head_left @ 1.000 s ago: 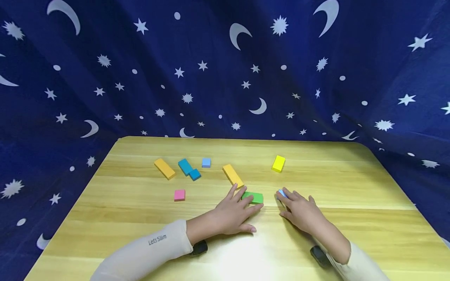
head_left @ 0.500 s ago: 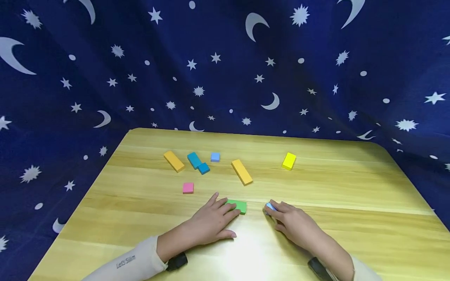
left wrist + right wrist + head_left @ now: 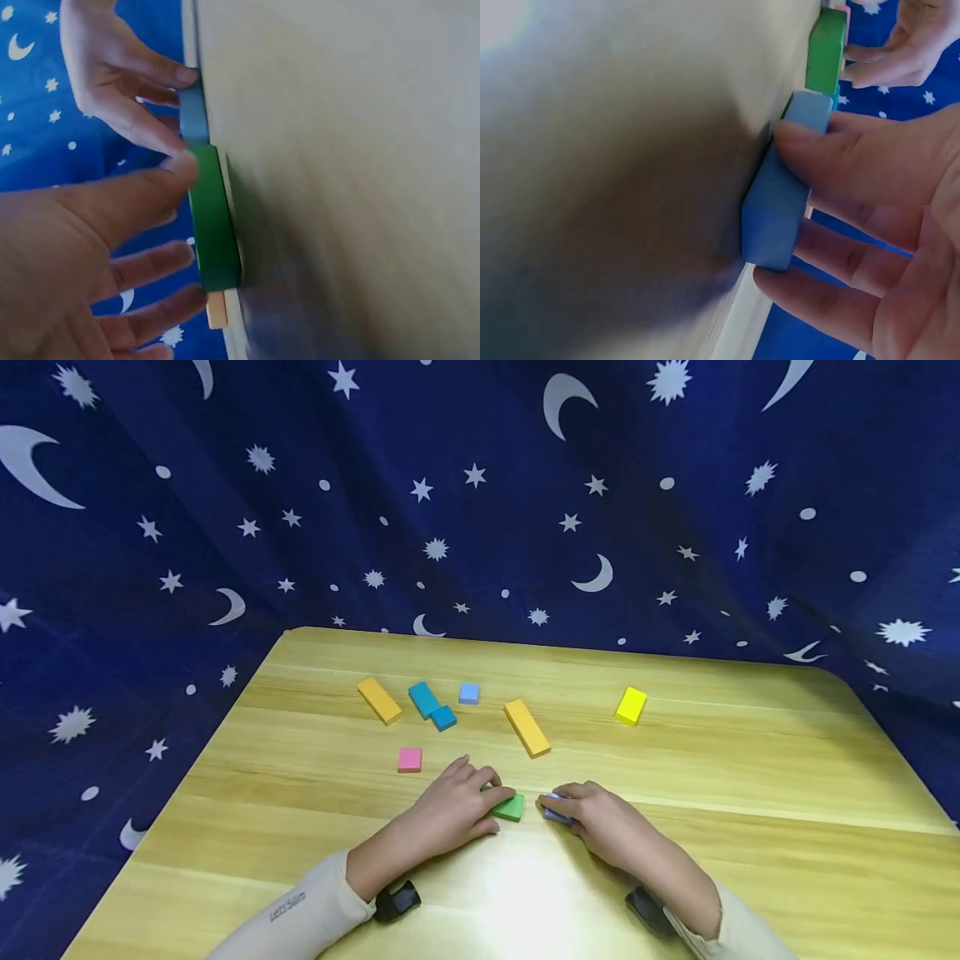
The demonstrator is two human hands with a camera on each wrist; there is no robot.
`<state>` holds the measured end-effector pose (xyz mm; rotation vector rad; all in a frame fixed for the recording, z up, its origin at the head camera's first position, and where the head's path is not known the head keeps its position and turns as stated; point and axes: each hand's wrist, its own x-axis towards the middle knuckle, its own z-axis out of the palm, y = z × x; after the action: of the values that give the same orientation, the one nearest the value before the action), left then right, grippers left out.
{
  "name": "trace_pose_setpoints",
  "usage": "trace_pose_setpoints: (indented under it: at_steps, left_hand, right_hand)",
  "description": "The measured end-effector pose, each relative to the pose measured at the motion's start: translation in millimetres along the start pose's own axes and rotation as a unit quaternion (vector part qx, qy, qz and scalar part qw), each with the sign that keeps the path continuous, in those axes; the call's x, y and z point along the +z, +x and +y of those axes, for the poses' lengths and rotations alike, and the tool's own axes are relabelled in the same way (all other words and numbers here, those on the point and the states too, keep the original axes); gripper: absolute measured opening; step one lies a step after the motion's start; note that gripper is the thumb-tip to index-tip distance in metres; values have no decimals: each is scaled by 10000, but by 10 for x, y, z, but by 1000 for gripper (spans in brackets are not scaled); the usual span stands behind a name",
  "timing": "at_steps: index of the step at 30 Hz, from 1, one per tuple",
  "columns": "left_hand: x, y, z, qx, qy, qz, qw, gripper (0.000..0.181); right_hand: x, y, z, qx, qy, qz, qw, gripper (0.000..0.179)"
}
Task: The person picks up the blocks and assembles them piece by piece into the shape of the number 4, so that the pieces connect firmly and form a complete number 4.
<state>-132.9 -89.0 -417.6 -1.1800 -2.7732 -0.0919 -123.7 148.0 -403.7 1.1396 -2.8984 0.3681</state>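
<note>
My left hand [image 3: 453,806] touches a flat green block [image 3: 510,807] on the table, with loosely bent fingers over its top. In the left wrist view the thumb overlaps the green block [image 3: 214,225] at its upper end, and the other fingers lie along its top edge. To the right, my right hand [image 3: 611,822] holds a light blue block [image 3: 557,816]. Its thumb presses the near face of the blue block [image 3: 776,214] in the right wrist view, with fingers curled behind. A narrow gap separates the two blocks in the head view.
Behind the hands lie two orange blocks [image 3: 527,728], two overlapping darker blue blocks [image 3: 424,700], a small light blue block [image 3: 469,693] and a pink block [image 3: 409,759]. A yellow block [image 3: 631,705] sits farther right. The wooden table [image 3: 750,760] meets a star-patterned curtain [image 3: 480,510] at the back.
The green block has come nearer to the person, away from the orange one. The held blue block has moved left toward it. The left fingers, flatter before, now bend more. The view has shifted.
</note>
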Motion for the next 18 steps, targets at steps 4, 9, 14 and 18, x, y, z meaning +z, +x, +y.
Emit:
trace_pose_setpoints:
  at_steps: [4, 9, 14, 18]
  left_hand:
    - [21, 18, -23, -56, 22, -50, 10000, 40]
    - [52, 16, -48, -128, -36, -101, 9999, 39]
    - [72, 42, -49, -27, -51, -74, 10000, 37]
    - [67, 69, -48, 25, -229, 38, 9997, 31]
  right_hand:
    - [22, 22, 10, -32, 177, -30, 9998, 43]
    - [34, 39, 26, -149, 432, -57, 9989, 43]
    - [14, 33, 47, -87, 542, -154, 9984, 42]
    - [7, 21, 33, -64, 822, -256, 9963, 42]
